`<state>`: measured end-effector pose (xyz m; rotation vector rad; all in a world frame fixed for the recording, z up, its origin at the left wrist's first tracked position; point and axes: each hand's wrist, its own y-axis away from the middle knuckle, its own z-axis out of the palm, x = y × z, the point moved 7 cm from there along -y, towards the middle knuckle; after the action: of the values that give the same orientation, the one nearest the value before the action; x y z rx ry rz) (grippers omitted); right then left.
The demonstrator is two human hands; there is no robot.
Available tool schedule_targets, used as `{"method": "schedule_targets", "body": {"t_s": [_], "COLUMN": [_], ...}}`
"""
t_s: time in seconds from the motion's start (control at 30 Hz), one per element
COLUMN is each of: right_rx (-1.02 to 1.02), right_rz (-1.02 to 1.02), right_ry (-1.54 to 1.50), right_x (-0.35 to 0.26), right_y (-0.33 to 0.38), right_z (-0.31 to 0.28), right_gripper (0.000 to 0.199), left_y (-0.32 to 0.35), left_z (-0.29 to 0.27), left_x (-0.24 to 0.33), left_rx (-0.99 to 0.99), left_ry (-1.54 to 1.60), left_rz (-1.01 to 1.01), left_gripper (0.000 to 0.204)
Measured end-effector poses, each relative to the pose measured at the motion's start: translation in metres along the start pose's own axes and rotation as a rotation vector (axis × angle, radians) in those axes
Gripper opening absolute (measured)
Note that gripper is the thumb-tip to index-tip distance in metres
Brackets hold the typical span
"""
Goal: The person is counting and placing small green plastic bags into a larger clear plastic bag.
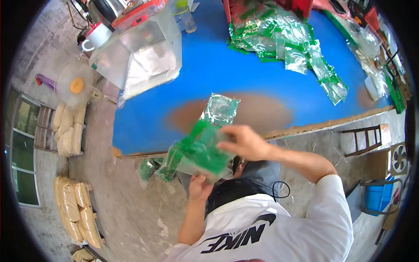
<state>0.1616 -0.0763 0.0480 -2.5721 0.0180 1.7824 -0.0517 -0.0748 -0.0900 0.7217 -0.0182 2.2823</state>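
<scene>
Just off the near edge of the table, my left hand (200,187) grips the lower end of a clear plastic bag with green parts (203,153), which is smeared by motion. Closed fingers of my right hand (246,142) meet the bag's upper right edge, though blur hides the exact grip. A small clear packet with a green edge (220,109) lies flat on the blue table (200,74), right behind the bag. What the held bag contains cannot be made out.
Many green-edged clear packets (279,35) spill from a red container (301,6) at the far side. A translucent bin (152,61), white mug (97,37) and fan (76,85) stand left. More packets (152,168) hang or lie below the table edge. A blue bin (377,196) stands right.
</scene>
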Motion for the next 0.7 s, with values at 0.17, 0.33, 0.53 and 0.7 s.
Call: {"method": "schedule_targets", "body": {"t_s": [0.17,0.33,0.53,0.7], "right_rx": [0.057,0.035,-0.072,0.282], "right_rz": [-0.346,-0.238,-0.367,-0.255], "right_ry": [0.283,0.942,0.554,0.343], "right_x": [0.026,0.046,0.05,0.044], "right_y": [-0.057,-0.053,-0.007,-0.019], "right_z": [-0.015,-0.032,0.015,-0.092], "right_gripper": [0.036,0.036,0.034,0.029], "left_y": [-0.005,0.014,-0.019,-0.015], "left_z": [-0.01,0.01,-0.007,-0.025], "left_x": [-0.017,-0.009,-0.021,-0.019], "left_rx": [0.174,0.032,0.193,0.208], "left_ry": [0.084,0.088,-0.041,0.012], "left_rz": [0.0,0.026,0.019,-0.028], "left_gripper": [0.068,0.066,0.066,0.065]}}
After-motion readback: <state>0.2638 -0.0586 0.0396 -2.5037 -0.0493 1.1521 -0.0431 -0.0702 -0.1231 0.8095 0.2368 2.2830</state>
